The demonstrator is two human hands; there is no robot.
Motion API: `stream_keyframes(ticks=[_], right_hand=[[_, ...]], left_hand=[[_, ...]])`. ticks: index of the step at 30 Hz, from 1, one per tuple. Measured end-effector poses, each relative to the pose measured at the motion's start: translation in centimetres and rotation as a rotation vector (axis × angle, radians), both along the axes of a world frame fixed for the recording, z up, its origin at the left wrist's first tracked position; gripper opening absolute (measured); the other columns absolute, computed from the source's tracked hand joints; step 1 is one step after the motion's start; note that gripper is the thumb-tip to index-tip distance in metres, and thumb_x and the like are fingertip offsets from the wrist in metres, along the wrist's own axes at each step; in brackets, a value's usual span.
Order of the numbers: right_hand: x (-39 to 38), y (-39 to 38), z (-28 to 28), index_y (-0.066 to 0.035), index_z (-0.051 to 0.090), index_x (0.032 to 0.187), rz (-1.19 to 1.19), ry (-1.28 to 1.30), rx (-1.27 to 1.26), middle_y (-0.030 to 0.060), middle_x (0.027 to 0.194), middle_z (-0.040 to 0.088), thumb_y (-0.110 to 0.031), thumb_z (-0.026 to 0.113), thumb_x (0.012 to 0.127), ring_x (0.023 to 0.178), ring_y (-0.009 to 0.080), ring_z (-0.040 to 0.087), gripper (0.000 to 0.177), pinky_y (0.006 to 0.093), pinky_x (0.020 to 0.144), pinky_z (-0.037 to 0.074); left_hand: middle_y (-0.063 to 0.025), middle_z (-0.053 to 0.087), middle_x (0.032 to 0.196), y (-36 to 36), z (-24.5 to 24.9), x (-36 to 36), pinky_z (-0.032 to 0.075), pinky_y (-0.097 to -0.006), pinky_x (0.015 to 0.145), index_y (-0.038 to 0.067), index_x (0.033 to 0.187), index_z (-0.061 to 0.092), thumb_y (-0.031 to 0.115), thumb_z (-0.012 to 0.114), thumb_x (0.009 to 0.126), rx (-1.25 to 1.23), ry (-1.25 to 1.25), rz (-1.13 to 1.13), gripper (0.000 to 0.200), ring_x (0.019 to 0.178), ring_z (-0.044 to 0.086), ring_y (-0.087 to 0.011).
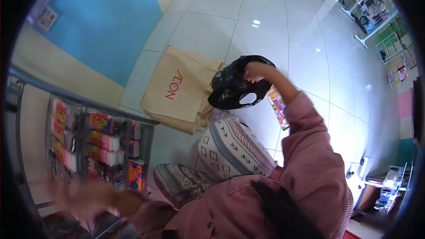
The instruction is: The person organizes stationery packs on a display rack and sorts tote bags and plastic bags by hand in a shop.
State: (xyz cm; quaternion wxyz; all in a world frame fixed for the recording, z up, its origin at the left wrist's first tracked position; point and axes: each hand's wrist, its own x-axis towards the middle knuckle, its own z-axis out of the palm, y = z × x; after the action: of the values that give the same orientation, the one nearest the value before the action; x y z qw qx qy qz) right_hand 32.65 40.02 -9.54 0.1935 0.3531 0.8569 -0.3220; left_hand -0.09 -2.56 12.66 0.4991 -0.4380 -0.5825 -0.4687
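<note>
My right hand [256, 71] is at the top of a black plastic bag [228, 95], its fingers curled on the bag. The bag stands on the floor in front of my knees, with a handle hole showing. Touching its left side is a cream tote bag [157, 86] with red AEON lettering. Under my right forearm, a colourful flat packet [277, 108] lies on the floor, partly covered. My left hand [84, 199] is smeared by motion in front of a shelf rack; its fingers cannot be made out.
The rack [82, 128] at the left holds several rows of packaged goods [104, 139]. A blue and cream wall [110, 26] rises beyond it. White tiled floor [265, 31] stretches ahead, with wire display stands [376, 26] at the far right.
</note>
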Motion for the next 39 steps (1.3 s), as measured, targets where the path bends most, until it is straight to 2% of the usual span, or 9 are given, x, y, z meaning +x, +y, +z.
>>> stream_keyframes(ticks=[1, 3, 5, 8, 13, 18, 24, 27, 39], right_hand=[[-0.3, 0.7, -3.5, -0.004, 0.067, 0.100, 0.181, -0.160, 0.160, 0.0154, 0.096, 0.067, -0.027, 0.058, 0.083, 0.088, 0.0271, 0.065, 0.030, 0.0390, 0.071, 0.050], [-1.0, -1.1, -6.6, -0.006, 0.063, 0.112, -0.099, -0.183, 0.257, 0.0166, 0.108, 0.063, -0.025, 0.062, 0.080, 0.101, 0.0307, 0.060, 0.038, 0.0419, 0.084, 0.047], [-0.7, -0.9, -9.3, -0.005, 0.056, 0.121, -0.276, -0.013, 0.380, 0.0188, 0.118, 0.057, -0.021, 0.069, 0.074, 0.110, 0.0329, 0.054, 0.052, 0.0428, 0.092, 0.043], [-0.3, -0.1, -13.5, -0.005, 0.050, 0.127, -0.484, 0.187, 0.547, 0.0193, 0.123, 0.054, -0.022, 0.073, 0.070, 0.113, 0.0345, 0.051, 0.064, 0.0427, 0.095, 0.042], [1.5, 0.7, -16.9, -0.008, 0.025, 0.141, -0.710, 0.491, -0.325, 0.0222, 0.145, 0.024, -0.051, 0.065, 0.074, 0.135, 0.0386, 0.022, 0.090, 0.0472, 0.110, 0.024], [-0.8, -0.5, -10.1, -0.006, 0.035, 0.132, -0.414, 0.099, 0.351, 0.0245, 0.132, 0.037, -0.055, 0.064, 0.072, 0.128, 0.0397, 0.032, 0.083, 0.0480, 0.108, 0.026], [-1.1, -1.2, -11.1, -0.010, 0.043, 0.128, -0.400, 0.128, 0.493, 0.0221, 0.132, 0.041, -0.060, 0.067, 0.064, 0.126, 0.0376, 0.037, 0.084, 0.0498, 0.104, 0.029], [-1.4, -0.7, -12.6, -0.011, 0.046, 0.128, -0.495, 0.209, 0.332, 0.0215, 0.130, 0.046, -0.059, 0.063, 0.070, 0.124, 0.0352, 0.042, 0.078, 0.0483, 0.104, 0.031], [-2.3, 0.8, -15.0, -0.008, 0.050, 0.124, -0.539, 0.359, 0.556, 0.0180, 0.114, 0.054, -0.033, 0.070, 0.073, 0.108, 0.0310, 0.050, 0.060, 0.0400, 0.094, 0.039]], left_hand=[[-0.0134, 0.056, 0.111, 5.4, -3.3, 2.7, 0.041, -0.0381, 0.089, 0.008, 0.108, 0.060, 0.020, 0.057, 0.088, -0.207, -0.265, -0.100, 0.024, 0.103, 0.053, -0.0277], [-0.0181, 0.046, 0.130, 12.5, -7.4, 7.8, 0.030, -0.0414, 0.104, 0.009, 0.106, 0.060, 0.019, 0.056, 0.089, -0.814, -0.549, -0.333, 0.020, 0.126, 0.039, -0.0321], [-0.0218, 0.039, 0.137, 17.6, -14.8, 9.6, 0.026, -0.0446, 0.106, 0.009, 0.107, 0.060, 0.018, 0.058, 0.087, -0.879, -0.567, -0.823, 0.022, 0.132, 0.031, -0.0346], [-0.0255, 0.040, 0.135, 19.7, -18.6, 12.9, 0.035, -0.0441, 0.099, 0.008, 0.109, 0.061, 0.014, 0.060, 0.081, -1.151, -0.353, -0.730, 0.029, 0.121, 0.041, -0.0399], [-0.0246, 0.045, 0.132, 20.3, -20.5, 14.1, 0.045, -0.0438, 0.089, 0.005, 0.111, 0.060, 0.008, 0.059, 0.075, -1.198, -0.432, -0.778, 0.036, 0.104, 0.055, -0.0403], [-0.0239, 0.053, 0.122, 21.4, -20.7, 14.5, 0.048, -0.0397, 0.085, 0.002, 0.120, 0.055, 0.002, 0.054, 0.075, -1.190, -0.503, -0.705, 0.045, 0.098, 0.059, -0.0362], [-0.0225, 0.057, 0.112, 21.5, -20.7, 14.1, 0.046, -0.0383, 0.086, -0.002, 0.124, 0.051, -0.008, 0.045, 0.074, -1.123, -0.535, -0.749, 0.051, 0.099, 0.058, -0.0366], [-0.0223, 0.058, 0.109, 21.3, -20.6, 13.8, 0.045, -0.0367, 0.087, -0.004, 0.124, 0.051, -0.011, 0.043, 0.074, -1.068, -0.606, -0.765, 0.051, 0.099, 0.058, -0.0363], [-0.0207, 0.056, 0.114, 20.6, -18.3, 14.2, 0.045, -0.0408, 0.087, 0.004, 0.128, 0.048, -0.005, 0.047, 0.076, -1.051, -0.570, -0.721, 0.053, 0.103, 0.055, -0.0367]])
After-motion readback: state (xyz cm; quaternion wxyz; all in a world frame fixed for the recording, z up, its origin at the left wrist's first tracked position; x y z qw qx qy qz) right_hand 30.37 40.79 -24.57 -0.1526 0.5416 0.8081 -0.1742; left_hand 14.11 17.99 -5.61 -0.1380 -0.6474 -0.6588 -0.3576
